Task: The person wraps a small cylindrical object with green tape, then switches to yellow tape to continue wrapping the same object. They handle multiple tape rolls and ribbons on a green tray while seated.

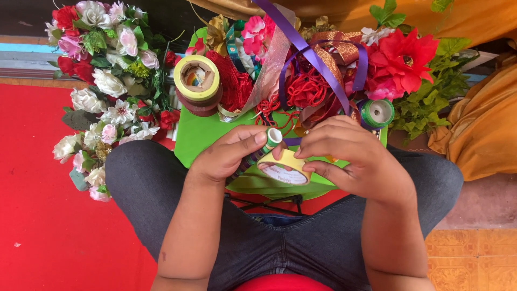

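At frame centre, the left hand (229,153) grips a green-wrapped stem (264,146); the right hand (350,153) pinches the yellow tape roll (285,167). Keep tape taut, apparently wrapping; overlap turns evenly above the green bench (199,134).

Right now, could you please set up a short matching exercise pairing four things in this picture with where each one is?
Things:
1. yellow tape roll
2. stacked tape rolls
3. green ribbon spool
4. white and pink flower bunch

Places:
A. on the red carpet, left of the tray
B. between both hands
C. at the tray's right edge
D. on the tray's upper left

Pairs: 1-B, 2-D, 3-C, 4-A
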